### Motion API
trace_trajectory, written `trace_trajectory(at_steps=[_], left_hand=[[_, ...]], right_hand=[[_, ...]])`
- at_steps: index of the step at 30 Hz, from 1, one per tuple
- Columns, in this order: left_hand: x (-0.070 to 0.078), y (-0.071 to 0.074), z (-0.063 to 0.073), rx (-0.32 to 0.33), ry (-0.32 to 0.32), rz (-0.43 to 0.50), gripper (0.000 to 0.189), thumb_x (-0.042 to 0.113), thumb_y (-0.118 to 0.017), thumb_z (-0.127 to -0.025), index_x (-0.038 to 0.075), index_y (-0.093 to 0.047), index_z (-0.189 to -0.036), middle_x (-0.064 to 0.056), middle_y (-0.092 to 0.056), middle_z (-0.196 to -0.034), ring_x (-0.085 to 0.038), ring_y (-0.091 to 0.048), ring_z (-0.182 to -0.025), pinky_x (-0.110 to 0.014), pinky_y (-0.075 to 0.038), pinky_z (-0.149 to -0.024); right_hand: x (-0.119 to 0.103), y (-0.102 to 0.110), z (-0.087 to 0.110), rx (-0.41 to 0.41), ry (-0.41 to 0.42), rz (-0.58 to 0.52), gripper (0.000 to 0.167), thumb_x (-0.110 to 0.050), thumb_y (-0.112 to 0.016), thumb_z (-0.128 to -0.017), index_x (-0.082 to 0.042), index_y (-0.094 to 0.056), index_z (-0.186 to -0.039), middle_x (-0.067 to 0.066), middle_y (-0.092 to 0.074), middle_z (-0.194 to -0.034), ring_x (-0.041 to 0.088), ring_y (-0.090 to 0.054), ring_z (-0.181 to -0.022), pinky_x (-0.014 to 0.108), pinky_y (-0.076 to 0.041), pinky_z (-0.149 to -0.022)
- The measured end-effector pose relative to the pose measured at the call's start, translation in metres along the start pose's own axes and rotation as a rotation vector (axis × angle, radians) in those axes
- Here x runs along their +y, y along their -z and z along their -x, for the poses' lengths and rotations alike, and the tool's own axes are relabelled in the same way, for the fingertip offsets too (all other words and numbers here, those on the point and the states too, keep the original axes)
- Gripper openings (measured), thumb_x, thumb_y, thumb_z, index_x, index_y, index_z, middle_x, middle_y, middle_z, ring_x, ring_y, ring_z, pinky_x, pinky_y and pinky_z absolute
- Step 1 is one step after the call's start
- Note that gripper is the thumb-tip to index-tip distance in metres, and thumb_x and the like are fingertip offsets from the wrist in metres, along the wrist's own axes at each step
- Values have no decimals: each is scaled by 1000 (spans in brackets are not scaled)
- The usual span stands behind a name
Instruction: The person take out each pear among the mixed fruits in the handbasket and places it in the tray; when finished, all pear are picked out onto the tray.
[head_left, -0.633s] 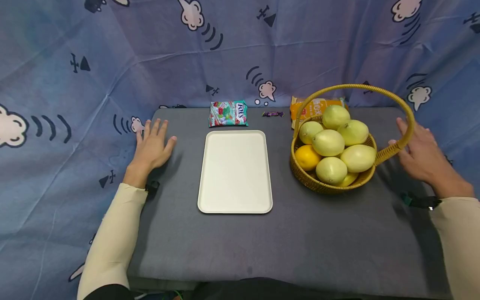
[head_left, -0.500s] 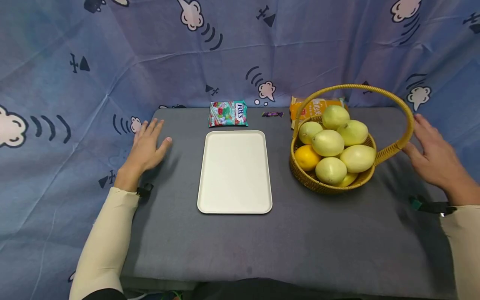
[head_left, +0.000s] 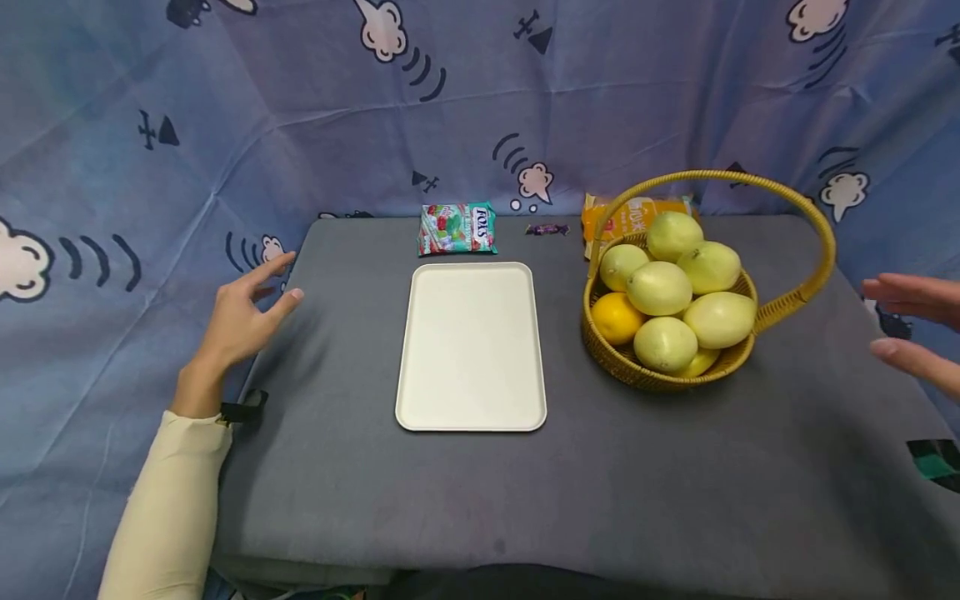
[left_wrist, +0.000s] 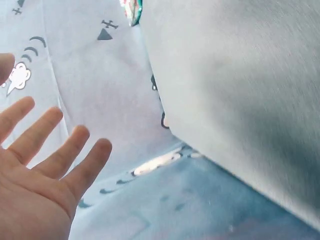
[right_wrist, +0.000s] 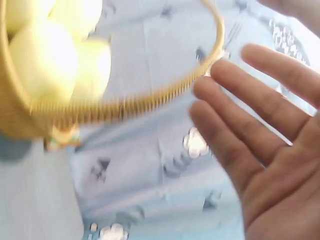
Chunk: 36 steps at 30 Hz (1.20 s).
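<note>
My left hand (head_left: pixel 238 323) hovers at the table's left edge, fingers extended and holding nothing. In the left wrist view its spread fingers (left_wrist: pixel 82 170) show against the patterned cloth. At the far right of the head view, my right hand (head_left: pixel 918 321) is partly cut off by the frame, fingers straight, nothing in them. Nearest to it is a yellow woven basket (head_left: pixel 637 375) with a tall arched handle (head_left: pixel 825 250). Several pale yellow-green melon-like fruits (head_left: pixel 658 288) and an orange (head_left: pixel 617 317) fill the basket. A white rectangular tray (head_left: pixel 471 346) lies mid-table.
Behind the tray lie a green FOX'S candy bag (head_left: pixel 457 228) and a small purple wrapped candy (head_left: pixel 547 229). An orange snack packet (head_left: pixel 637 215) sits partly hidden behind the basket. A blue patterned cloth (head_left: pixel 337 100) hangs around the grey table (head_left: pixel 480 500).
Both hands have moved outward, the left one to the left and the right one to the right, away from the basket handle. The basket and tray stay in place.
</note>
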<state>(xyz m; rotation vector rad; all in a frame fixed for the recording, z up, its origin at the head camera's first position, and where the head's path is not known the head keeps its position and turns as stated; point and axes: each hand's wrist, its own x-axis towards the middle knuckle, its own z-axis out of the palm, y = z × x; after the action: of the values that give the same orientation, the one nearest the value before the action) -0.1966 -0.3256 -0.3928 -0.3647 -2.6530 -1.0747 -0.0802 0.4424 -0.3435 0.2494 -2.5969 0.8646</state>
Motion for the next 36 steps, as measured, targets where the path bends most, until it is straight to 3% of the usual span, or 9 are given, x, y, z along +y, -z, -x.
trace_trajectory(at_steps=[5, 8, 11, 17, 20, 24, 27, 32, 36], left_hand=[[5, -20, -13, -70, -12, 79, 56, 14, -75, -104, 15, -61, -158, -15, -60, -161, -41, -58, -146, -64, -50, -115], [6, -40, -25, -127, -14, 113, 55, 13, -75, -104, 12, -62, -157, -16, -61, -160, -43, -58, -146, -63, -49, -117], [6, -60, -35, -188, -10, 128, 54, 13, -74, -104, 10, -62, -157, -18, -61, -160, -44, -58, -146, -63, -49, -119], [8, -91, -51, -297, 14, 100, 54, 16, -72, -106, 9, -59, -159, -18, -58, -162, -45, -56, -148, -62, -48, -120], [9, -102, -59, -336, 37, 73, 56, 19, -71, -107, 8, -57, -160, -18, -57, -163, -43, -53, -150, -62, -45, -122], [12, -114, -68, -390, 67, 12, 58, 24, -70, -108, 11, -54, -163, -19, -52, -167, -43, -46, -156, -63, -37, -127], [14, -123, -72, -428, 81, -23, 60, 25, -68, -109, 13, -51, -165, -20, -47, -170, -43, -39, -161, -63, -32, -130], [12, -137, -76, -467, 67, -56, 61, 23, -66, -109, 12, -49, -166, -18, -46, -171, -42, -36, -162, -62, -27, -133], [11, -143, -76, -494, 64, -110, 64, 24, -64, -109, 13, -44, -169, -18, -41, -175, -45, -26, -166, -72, -14, -133]], right_hand=[[-39, -18, -12, -99, 132, 7, 71, 13, -82, -90, -7, -62, -156, -45, -49, -142, -25, -46, -128, -2, -30, -109], [-56, -31, -26, -132, 226, 3, 81, 16, -92, -75, -7, -69, -149, -41, -54, -143, -23, -51, -125, -2, -35, -106], [-62, -44, -42, -159, 272, 11, 85, 9, -100, -66, -9, -73, -144, -35, -60, -141, -25, -55, -118, -5, -36, -101], [-61, -67, -68, -223, 233, 112, 80, -20, -104, -73, -20, -73, -147, 8, -75, -141, -16, -62, -105, -3, -36, -92], [-60, -77, -78, -263, 222, 98, 79, -18, -103, -75, -17, -72, -148, 15, -74, -141, 5, -73, -109, -4, -35, -92], [-64, -92, -89, -307, 226, 124, 77, -16, -102, -76, -11, -71, -146, 17, -75, -137, 37, -75, -110, 28, -57, -96], [-69, -104, -94, -322, 252, 155, 74, -17, -101, -77, -7, -70, -144, 22, -72, -138, 44, -71, -115, 63, -54, -94], [-73, -119, -99, -332, 245, 178, 71, -15, -98, -81, -1, -68, -144, 30, -65, -144, 51, -65, -124, 70, -52, -99], [-74, -125, -99, -331, 208, 193, 70, -14, -97, -83, -3, -67, -145, 27, -65, -146, 50, -65, -124, 69, -52, -99]])
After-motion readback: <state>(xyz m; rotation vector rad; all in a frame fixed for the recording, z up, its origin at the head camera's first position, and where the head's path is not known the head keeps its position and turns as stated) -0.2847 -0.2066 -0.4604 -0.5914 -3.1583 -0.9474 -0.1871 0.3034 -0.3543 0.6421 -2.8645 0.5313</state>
